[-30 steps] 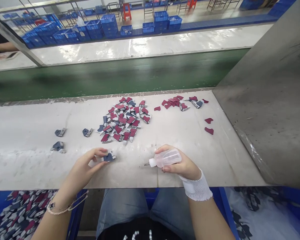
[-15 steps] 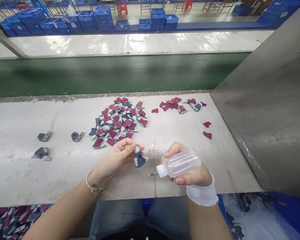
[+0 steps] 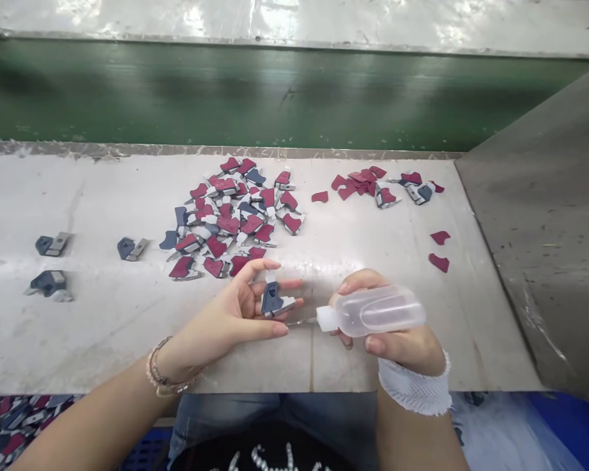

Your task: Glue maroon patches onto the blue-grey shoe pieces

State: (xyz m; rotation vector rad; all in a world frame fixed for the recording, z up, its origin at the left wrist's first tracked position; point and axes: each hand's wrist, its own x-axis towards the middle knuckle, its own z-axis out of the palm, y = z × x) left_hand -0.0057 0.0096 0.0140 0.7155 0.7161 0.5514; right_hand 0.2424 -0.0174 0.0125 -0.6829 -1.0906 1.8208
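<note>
My left hand (image 3: 245, 304) holds a small dark blue and light grey plastic part (image 3: 273, 299) on its fingers, the thumb apart from it and lower down. The part shows a recessed blue face. A translucent squeeze bottle (image 3: 380, 311) with a white cap and a thin needle tip lies on its side in my right hand (image 3: 405, 343), fingers wrapped around it. The needle points left, its end close to my left thumb tip and just below the part. Beyond my left hand is a pile of similar parts (image 3: 228, 224), many with maroon faces.
Loose maroon pieces (image 3: 358, 182) lie at the back right, beside a few parts (image 3: 419, 191); two more maroon pieces (image 3: 440, 262) are nearer. Three blue-grey parts (image 3: 49, 284) sit at left. A metal panel (image 3: 550, 229) slants along the right. A green belt (image 3: 275, 98) runs behind the table.
My view has tipped down. My left fingers have spread and the part has turned in them. The bottle is more level, its needle nearer my left hand.
</note>
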